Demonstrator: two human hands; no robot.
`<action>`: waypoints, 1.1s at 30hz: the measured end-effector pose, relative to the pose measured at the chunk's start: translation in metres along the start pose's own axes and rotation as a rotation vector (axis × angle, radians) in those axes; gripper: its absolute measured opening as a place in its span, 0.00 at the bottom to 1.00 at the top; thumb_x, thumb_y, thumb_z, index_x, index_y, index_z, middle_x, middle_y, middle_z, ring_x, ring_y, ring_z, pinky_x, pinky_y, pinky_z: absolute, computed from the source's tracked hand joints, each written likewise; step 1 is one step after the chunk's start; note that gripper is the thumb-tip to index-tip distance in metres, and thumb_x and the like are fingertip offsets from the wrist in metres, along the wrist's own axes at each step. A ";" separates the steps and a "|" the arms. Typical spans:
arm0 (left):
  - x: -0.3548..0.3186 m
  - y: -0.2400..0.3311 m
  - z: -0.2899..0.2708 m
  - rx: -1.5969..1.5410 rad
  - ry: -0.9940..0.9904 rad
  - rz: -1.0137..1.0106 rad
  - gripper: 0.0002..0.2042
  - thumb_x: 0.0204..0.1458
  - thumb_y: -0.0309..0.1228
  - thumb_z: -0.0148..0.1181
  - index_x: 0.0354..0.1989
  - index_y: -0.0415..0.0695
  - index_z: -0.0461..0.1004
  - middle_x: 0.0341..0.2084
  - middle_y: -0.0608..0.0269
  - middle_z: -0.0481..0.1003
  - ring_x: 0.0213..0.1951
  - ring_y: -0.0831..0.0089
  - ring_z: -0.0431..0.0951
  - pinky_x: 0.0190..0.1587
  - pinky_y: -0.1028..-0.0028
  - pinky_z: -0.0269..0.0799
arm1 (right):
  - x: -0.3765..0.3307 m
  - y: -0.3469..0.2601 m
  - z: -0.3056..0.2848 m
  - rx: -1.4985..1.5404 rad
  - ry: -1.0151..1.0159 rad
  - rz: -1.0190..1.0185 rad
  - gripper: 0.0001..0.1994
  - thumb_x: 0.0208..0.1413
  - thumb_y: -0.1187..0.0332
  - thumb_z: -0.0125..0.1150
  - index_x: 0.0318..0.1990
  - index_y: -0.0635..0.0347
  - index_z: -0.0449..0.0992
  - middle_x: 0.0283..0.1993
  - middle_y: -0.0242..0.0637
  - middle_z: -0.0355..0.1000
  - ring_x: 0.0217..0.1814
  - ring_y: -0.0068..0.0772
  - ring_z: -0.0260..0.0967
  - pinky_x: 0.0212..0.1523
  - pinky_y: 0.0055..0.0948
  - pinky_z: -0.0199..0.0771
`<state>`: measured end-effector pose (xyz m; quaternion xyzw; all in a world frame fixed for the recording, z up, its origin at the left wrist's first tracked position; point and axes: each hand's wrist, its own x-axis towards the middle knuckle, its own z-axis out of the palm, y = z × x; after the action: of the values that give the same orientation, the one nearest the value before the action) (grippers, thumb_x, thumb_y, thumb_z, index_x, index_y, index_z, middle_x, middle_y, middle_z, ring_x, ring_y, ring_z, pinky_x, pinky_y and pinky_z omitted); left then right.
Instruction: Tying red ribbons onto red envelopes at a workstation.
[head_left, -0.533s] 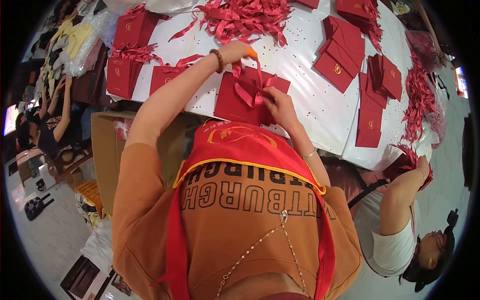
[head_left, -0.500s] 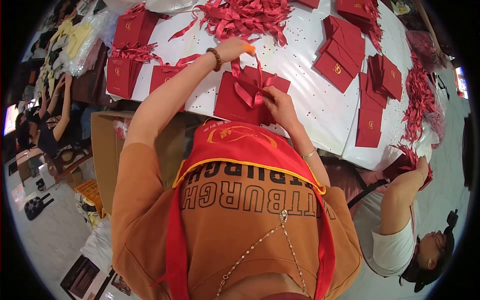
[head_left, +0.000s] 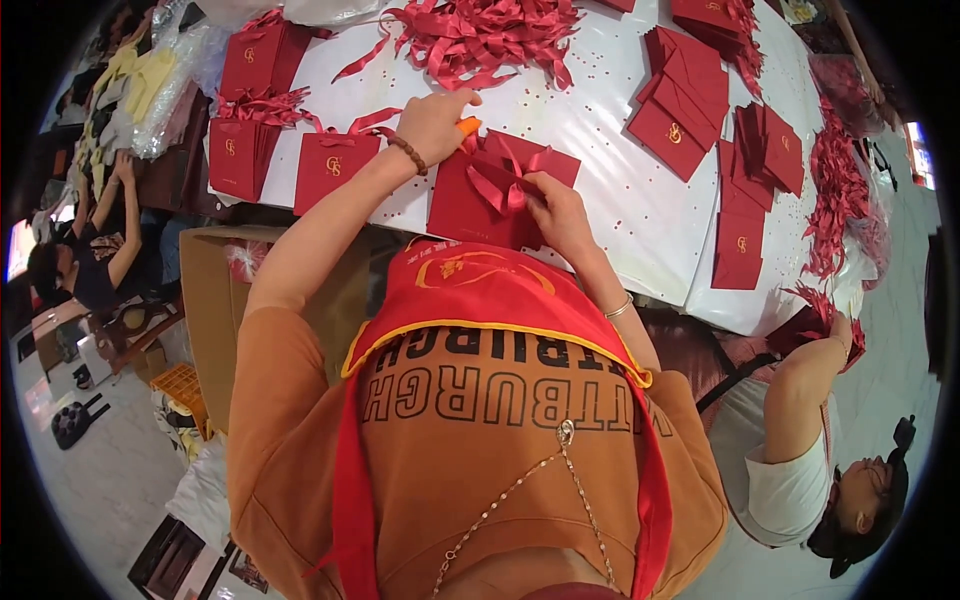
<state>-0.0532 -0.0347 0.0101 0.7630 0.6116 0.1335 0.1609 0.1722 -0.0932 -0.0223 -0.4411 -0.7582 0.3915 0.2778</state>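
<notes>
Two hands work one red paper bag (head_left: 470,200) on the white bench (head_left: 620,200); left hand (head_left: 435,125) grips an orange tool (head_left: 468,126); right hand (head_left: 555,210) pinches the ribbon bow (head_left: 505,180).

Since half a second ago we have brought our left hand (head_left: 432,125) a little nearer the red ribbon bow (head_left: 503,177), its orange tool (head_left: 468,126) now just beside the loops. Our right hand (head_left: 556,208) has shifted slightly on the red paper bag (head_left: 470,205), fingers pinching the ribbon closer to the knot. The bow's loops look drawn a touch tighter.
</notes>
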 end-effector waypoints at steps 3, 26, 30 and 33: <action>0.004 0.001 0.007 -0.062 -0.087 0.172 0.16 0.44 0.34 0.57 0.44 0.52 0.70 0.22 0.58 0.74 0.27 0.60 0.74 0.30 0.65 0.68 | 0.001 -0.004 -0.001 -0.004 -0.017 -0.021 0.12 0.45 0.78 0.55 0.40 0.63 0.69 0.36 0.46 0.70 0.38 0.47 0.69 0.38 0.33 0.70; -0.036 -0.016 0.019 -0.997 -0.364 -0.536 0.24 0.47 0.33 0.58 0.54 0.44 0.59 0.38 0.60 0.71 0.36 0.74 0.71 0.37 0.77 0.68 | 0.011 0.005 -0.008 0.045 -0.118 0.278 0.17 0.48 0.70 0.58 0.45 0.60 0.65 0.46 0.45 0.67 0.43 0.50 0.66 0.39 0.40 0.65; -0.051 -0.016 0.067 -0.945 0.049 -0.379 0.20 0.47 0.32 0.58 0.49 0.44 0.62 0.36 0.57 0.72 0.38 0.71 0.72 0.39 0.76 0.68 | 0.016 -0.001 -0.010 -0.449 0.133 -0.247 0.14 0.47 0.68 0.60 0.41 0.62 0.69 0.41 0.45 0.68 0.39 0.42 0.67 0.37 0.34 0.67; -0.054 0.016 0.063 -0.871 0.308 -0.280 0.20 0.46 0.29 0.59 0.47 0.44 0.63 0.36 0.54 0.72 0.39 0.68 0.73 0.42 0.73 0.68 | 0.017 0.004 0.000 0.282 -0.002 0.269 0.10 0.48 0.70 0.60 0.38 0.62 0.70 0.38 0.33 0.68 0.38 0.24 0.64 0.38 0.24 0.64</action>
<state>-0.0251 -0.0963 -0.0412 0.5065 0.6124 0.4658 0.3892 0.1662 -0.0767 -0.0239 -0.4948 -0.6304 0.5278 0.2815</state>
